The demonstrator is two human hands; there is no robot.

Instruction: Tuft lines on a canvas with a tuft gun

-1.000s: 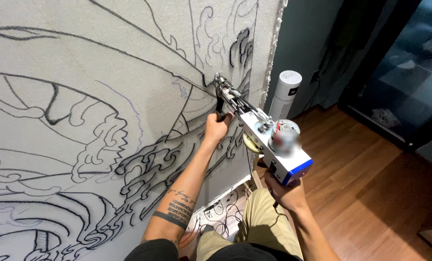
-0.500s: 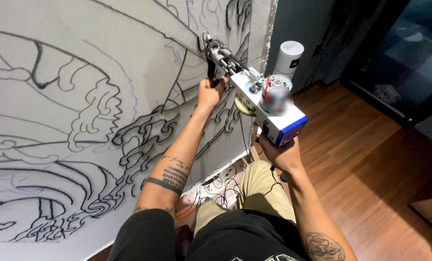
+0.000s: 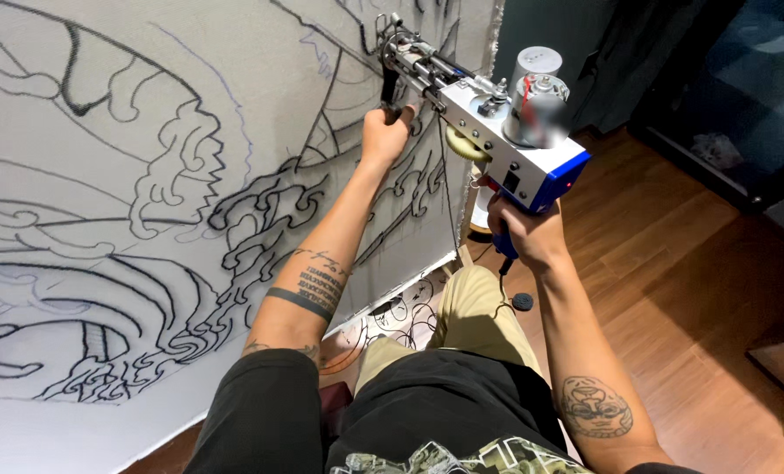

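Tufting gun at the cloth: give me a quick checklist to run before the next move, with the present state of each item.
1. Left hand on the black front handle of the tufting gun: ok, fingers closed round it.
2. Right hand on the blue rear grip: ok, closed round it.
3. Gun tip against the backing cloth: cannot tell; the tip sits at the cloth near the top edge, contact not clear.
4. Drawn black outline visible around the tip: ok.
5. Cord hanging below the grip: ok, it hangs free over the knee.
6. Yarn fed to the needle: cannot tell, too small to see.
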